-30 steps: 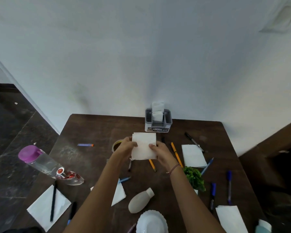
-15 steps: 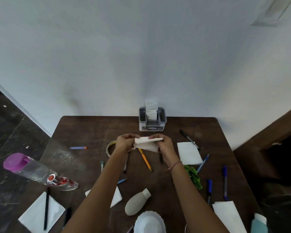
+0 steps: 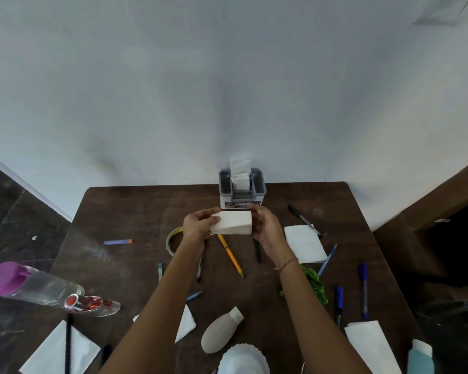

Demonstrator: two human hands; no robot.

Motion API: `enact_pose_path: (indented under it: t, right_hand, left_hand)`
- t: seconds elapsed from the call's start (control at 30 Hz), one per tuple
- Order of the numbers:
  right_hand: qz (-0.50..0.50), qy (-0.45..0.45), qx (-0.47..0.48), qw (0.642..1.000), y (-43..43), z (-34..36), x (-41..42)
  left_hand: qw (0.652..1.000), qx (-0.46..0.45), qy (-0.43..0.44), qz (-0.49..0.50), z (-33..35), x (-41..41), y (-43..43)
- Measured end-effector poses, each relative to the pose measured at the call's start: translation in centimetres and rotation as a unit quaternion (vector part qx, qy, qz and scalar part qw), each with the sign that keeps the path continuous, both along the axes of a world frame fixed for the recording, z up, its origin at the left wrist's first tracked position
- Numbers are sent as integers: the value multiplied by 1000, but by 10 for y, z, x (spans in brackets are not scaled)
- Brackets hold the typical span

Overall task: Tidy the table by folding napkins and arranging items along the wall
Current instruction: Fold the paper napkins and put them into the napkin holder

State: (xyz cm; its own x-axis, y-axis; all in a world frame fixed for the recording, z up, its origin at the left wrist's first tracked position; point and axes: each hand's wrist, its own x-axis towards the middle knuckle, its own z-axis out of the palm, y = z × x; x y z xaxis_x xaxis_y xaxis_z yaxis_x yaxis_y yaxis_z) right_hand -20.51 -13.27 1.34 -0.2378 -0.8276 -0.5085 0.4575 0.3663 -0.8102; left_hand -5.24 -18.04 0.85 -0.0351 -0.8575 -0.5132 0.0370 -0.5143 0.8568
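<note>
Both hands hold a white napkin [image 3: 231, 222] folded into a narrow band above the middle of the dark wooden table [image 3: 135, 211]. My left hand [image 3: 197, 225] grips its left end, and my right hand [image 3: 266, 229] pinches its right end. Just beyond them, a grey holder [image 3: 242, 191] with folded napkins stands against the white wall. Flat napkins lie to the right [image 3: 304, 242], at the front right [image 3: 370, 346], at the front left [image 3: 57, 352] and under my left forearm [image 3: 185, 323].
Pens and pencils are scattered around, among them a yellow pencil [image 3: 230, 255] and blue pens [image 3: 364, 290]. A tape roll [image 3: 172, 240], a lying purple-capped bottle [image 3: 33, 286], a beige bottle [image 3: 220, 330], a white dish [image 3: 242, 360] and green leaves [image 3: 315, 284] also lie on the table.
The flat square napkin held up a second ago has been folded over between both hands into a narrower band. The hands moved slightly toward the holder.
</note>
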Motion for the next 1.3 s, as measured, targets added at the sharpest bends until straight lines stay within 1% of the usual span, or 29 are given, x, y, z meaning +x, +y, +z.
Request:
enact_pose_path:
  t: [0.03, 0.13, 0.23, 0.3, 0.33, 0.37, 0.4, 0.43, 0.47, 0.5, 0.53, 0.6, 0.67, 0.73, 0.77, 0.83, 0.93, 1.0, 1.07, 1.23, 1.3]
  right_hand:
    - [12, -9, 7, 1000, -2, 1, -2]
    - [71, 48, 56, 995, -7, 0, -3]
    - [71, 96, 89, 989, -13, -4, -3]
    - [74, 162, 80, 981, -18, -7, -6]
    - [76, 214, 66, 972, -20, -6, -8]
    - [78, 272, 44, 958, -23, -4, -10]
    - [83, 328, 19, 941, -27, -1, -13]
    - [88, 376, -5, 922, -31, 3, -15]
    - [95, 414, -27, 905, -36, 6, -18]
    - [103, 442, -46, 890, -41, 10, -20]
    - [111, 462, -59, 878, -47, 12, -22]
    - [127, 488, -83, 860, -58, 17, -27]
    - [136, 501, -105, 848, -69, 19, -33]
    - [146, 522, -116, 832, -81, 19, -40]
    - [157, 540, -115, 819, -86, 18, -44]
    - [185, 579, -101, 787, -96, 15, -51]
    - [214, 639, -76, 734, -105, 8, -60]
    - [224, 668, -74, 706, -109, 5, -64]
    - [227, 688, -76, 685, -111, 2, -65]
    - [228, 728, -75, 643, -113, -3, -66]
    - [227, 735, -73, 634, -115, -7, -68]
  left_hand:
    - [1000, -9, 0, -1, 0, -2, -1]
    - [999, -34, -3, 2, -1, -8, -4]
    - [999, -41, 5, 14, -4, -13, -8]
    - [998, -54, -13, 1, -7, -15, -11]
    - [997, -68, -40, -12, -7, -16, -12]
    - [990, -99, -93, -32, -6, -16, -14]
    - [973, -146, -169, -61, -4, -17, -16]
    - [939, -203, -259, -97, -2, -17, -20]
    - [898, -254, -335, -129, 1, -19, -23]
    - [865, -291, -380, -150, 5, -21, -28]
    - [846, -311, -401, -164, 10, -25, -33]
    - [835, -326, -407, -178, 16, -33, -42]
    - [831, -330, -409, -180, 20, -43, -52]
    - [842, -319, -401, -166, 21, -50, -61]
    - [848, -312, -397, -160, 21, -53, -65]
    - [848, -301, -405, -159, 16, -56, -71]
    - [838, -296, -424, -172, 8, -61, -77]
    - [830, -296, -438, -180, 4, -63, -80]
    - [817, -295, -458, -189, 2, -64, -82]
    - [757, -342, -515, -209, -3, -65, -90]
    - [734, -360, -528, -230, -6, -69, -95]
